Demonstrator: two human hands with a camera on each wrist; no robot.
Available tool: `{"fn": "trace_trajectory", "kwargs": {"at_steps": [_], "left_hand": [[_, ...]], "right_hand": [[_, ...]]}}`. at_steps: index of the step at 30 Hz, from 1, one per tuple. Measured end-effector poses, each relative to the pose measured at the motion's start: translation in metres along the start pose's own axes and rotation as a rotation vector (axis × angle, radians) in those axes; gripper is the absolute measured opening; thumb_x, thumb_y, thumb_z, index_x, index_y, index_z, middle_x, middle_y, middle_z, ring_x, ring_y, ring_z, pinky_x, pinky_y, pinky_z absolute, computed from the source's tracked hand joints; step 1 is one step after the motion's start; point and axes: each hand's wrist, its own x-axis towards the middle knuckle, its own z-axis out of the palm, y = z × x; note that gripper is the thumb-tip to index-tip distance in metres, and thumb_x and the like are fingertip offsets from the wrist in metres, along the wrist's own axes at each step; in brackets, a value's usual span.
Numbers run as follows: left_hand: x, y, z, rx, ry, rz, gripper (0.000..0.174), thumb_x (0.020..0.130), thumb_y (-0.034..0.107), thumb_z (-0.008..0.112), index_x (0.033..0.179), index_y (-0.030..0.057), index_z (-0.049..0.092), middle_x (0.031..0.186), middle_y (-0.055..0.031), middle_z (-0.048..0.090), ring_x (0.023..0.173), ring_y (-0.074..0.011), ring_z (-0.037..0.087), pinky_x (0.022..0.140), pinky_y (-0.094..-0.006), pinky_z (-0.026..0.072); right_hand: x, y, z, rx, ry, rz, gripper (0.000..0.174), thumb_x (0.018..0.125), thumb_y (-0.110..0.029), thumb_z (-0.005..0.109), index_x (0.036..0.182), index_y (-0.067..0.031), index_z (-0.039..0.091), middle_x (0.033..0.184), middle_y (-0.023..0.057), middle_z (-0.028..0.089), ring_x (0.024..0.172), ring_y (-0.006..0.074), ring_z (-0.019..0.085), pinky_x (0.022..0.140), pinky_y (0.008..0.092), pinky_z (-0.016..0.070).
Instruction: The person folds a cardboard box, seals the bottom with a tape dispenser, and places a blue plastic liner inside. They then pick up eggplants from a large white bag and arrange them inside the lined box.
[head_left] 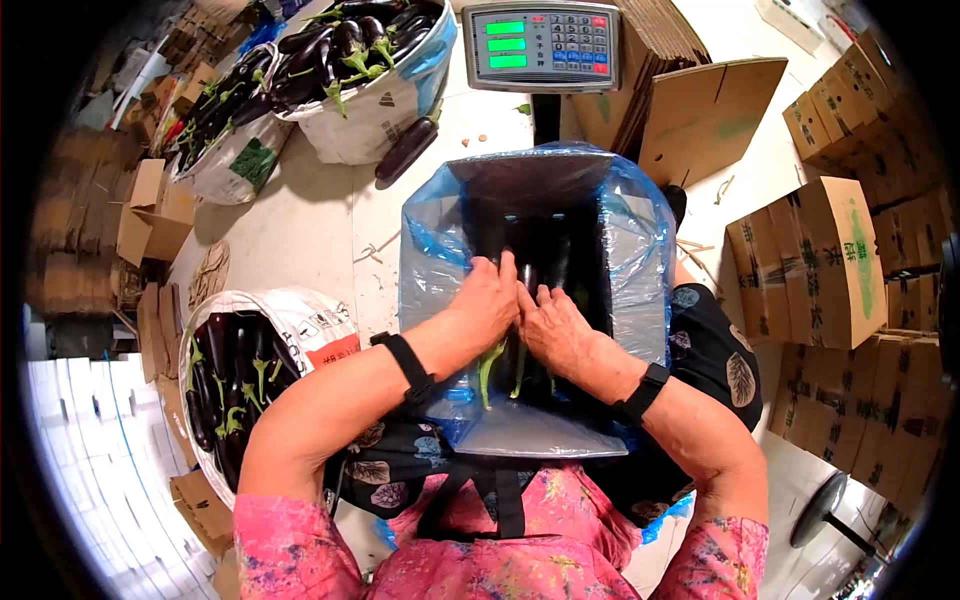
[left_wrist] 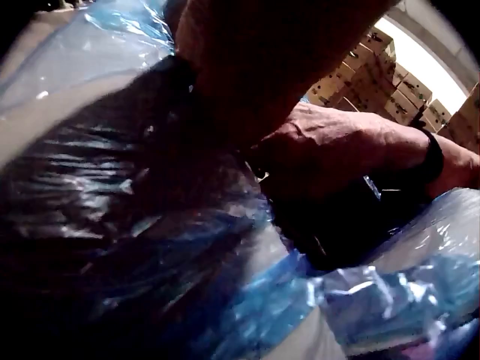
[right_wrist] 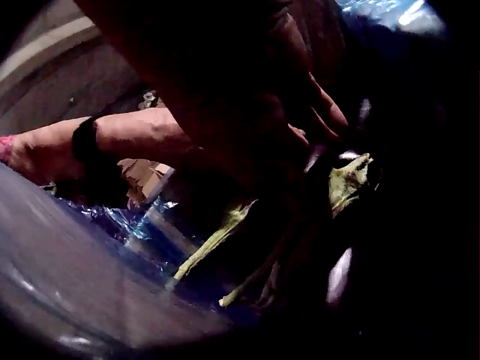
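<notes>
Both hands reach into a box lined with a blue plastic bag. Dark purple eggplants with green stems lie inside, their stem ends toward the person. My left hand rests on the eggplants at the left, fingers extended toward the far side. Beside it, my right hand lies over the eggplants with its fingers spread, the two hands nearly meeting. In the right wrist view, a pale green stem shows below the right hand. The left fingertips are hidden in the left wrist view.
Bags of eggplants stand at back left, with another sack at left. One loose eggplant lies on the floor. A digital scale display stands at the back, beside flattened cardboard. Cardboard boxes are stacked at right.
</notes>
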Motion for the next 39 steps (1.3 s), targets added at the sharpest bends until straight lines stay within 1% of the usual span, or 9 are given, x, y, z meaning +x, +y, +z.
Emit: {"fn": "trace_trajectory", "kwargs": {"at_steps": [5, 8, 11, 15, 18, 21, 30, 37, 39], "left_hand": [[-0.005, -0.017, -0.007, -0.327, -0.055, 0.004, 0.078, 0.069, 0.045, 0.080, 0.125, -0.0043, 0.056, 0.137, -0.0221, 0.049, 0.119, -0.0347, 0.049, 0.093, -0.0440, 0.0417], [-0.009, -0.015, -0.003, -0.178, 0.074, 0.002, 0.079, 0.066, 0.046, 0.082, 0.122, -0.0034, 0.057, 0.137, -0.0220, 0.050, 0.128, -0.0369, 0.043, 0.097, -0.0439, 0.0408], [-0.003, -0.017, -0.001, -0.275, 0.033, 0.018, 0.080, 0.063, 0.045, 0.084, 0.121, -0.0039, 0.057, 0.138, -0.0222, 0.049, 0.131, -0.0395, 0.040, 0.099, -0.0437, 0.0400], [-0.007, -0.023, -0.005, -0.312, -0.017, 0.076, 0.076, 0.060, 0.037, 0.085, 0.119, -0.0025, 0.059, 0.136, -0.0221, 0.049, 0.130, -0.0421, 0.041, 0.098, -0.0444, 0.0401], [-0.005, -0.010, 0.000, -0.149, 0.023, 0.022, 0.060, 0.071, 0.030, 0.076, 0.120, -0.0014, 0.060, 0.136, -0.0226, 0.050, 0.129, -0.0425, 0.041, 0.098, -0.0459, 0.0394], [0.003, -0.007, 0.007, -0.077, 0.058, 0.012, 0.049, 0.082, 0.024, 0.064, 0.123, -0.0025, 0.060, 0.136, -0.0236, 0.051, 0.128, -0.0427, 0.042, 0.098, -0.0481, 0.0385], [-0.003, -0.002, 0.004, 0.051, 0.078, -0.016, 0.047, 0.089, 0.023, 0.054, 0.125, -0.0065, 0.059, 0.133, -0.0259, 0.052, 0.122, -0.0434, 0.047, 0.093, -0.0475, 0.0398], [0.004, 0.001, 0.017, -0.061, 0.113, 0.011, 0.037, 0.084, 0.025, 0.061, 0.106, -0.0035, 0.070, 0.112, -0.0255, 0.059, 0.112, -0.0444, 0.053, 0.080, -0.0449, 0.0446], [0.007, -0.047, -0.020, -0.551, -0.199, 0.278, 0.051, 0.067, 0.043, 0.079, 0.096, 0.0025, 0.070, 0.100, -0.0220, 0.066, 0.102, -0.0390, 0.061, 0.074, -0.0454, 0.0488]], "right_hand": [[-0.001, 0.022, -0.003, 0.295, -0.028, 0.026, 0.015, 0.077, -0.009, 0.062, 0.089, -0.0020, 0.068, 0.101, 0.0118, 0.063, 0.094, 0.0272, 0.066, 0.086, 0.0360, 0.0509], [-0.015, 0.023, 0.003, 0.215, 0.177, 0.016, 0.046, 0.080, -0.013, 0.064, 0.124, -0.0003, 0.059, 0.128, 0.0193, 0.057, 0.120, 0.0344, 0.056, 0.093, 0.0402, 0.0485], [-0.022, 0.017, 0.018, 0.113, 0.198, 0.042, 0.058, 0.082, -0.017, 0.065, 0.136, -0.0017, 0.051, 0.141, 0.0220, 0.048, 0.131, 0.0375, 0.045, 0.097, 0.0434, 0.0452], [-0.029, 0.019, 0.005, 0.076, 0.163, 0.020, 0.044, 0.084, -0.018, 0.060, 0.125, -0.0028, 0.057, 0.131, 0.0203, 0.053, 0.127, 0.0346, 0.047, 0.096, 0.0423, 0.0433], [-0.028, 0.013, -0.002, 0.152, -0.032, -0.129, 0.039, 0.079, -0.015, 0.062, 0.116, -0.0055, 0.063, 0.118, 0.0138, 0.060, 0.116, 0.0303, 0.053, 0.091, 0.0409, 0.0450], [-0.030, -0.012, -0.005, 0.279, 0.087, -0.349, 0.033, 0.079, -0.016, 0.060, 0.111, -0.0079, 0.064, 0.102, 0.0075, 0.060, 0.101, 0.0247, 0.055, 0.086, 0.0355, 0.0450], [-0.035, -0.009, -0.017, 0.153, -0.124, -0.327, 0.019, 0.087, -0.021, 0.058, 0.098, -0.0136, 0.071, 0.102, 0.0025, 0.057, 0.107, 0.0209, 0.050, 0.086, 0.0351, 0.0425], [-0.029, -0.013, 0.018, 0.155, -0.071, -0.308, 0.029, 0.087, -0.019, 0.055, 0.113, -0.0134, 0.067, 0.142, 0.0089, 0.050, 0.120, 0.0264, 0.047, 0.091, 0.0387, 0.0418], [-0.031, -0.011, -0.001, 0.236, -0.170, -0.273, 0.042, 0.080, -0.010, 0.060, 0.122, -0.0120, 0.063, 0.143, 0.0090, 0.049, 0.127, 0.0275, 0.044, 0.099, 0.0421, 0.0398]]}}
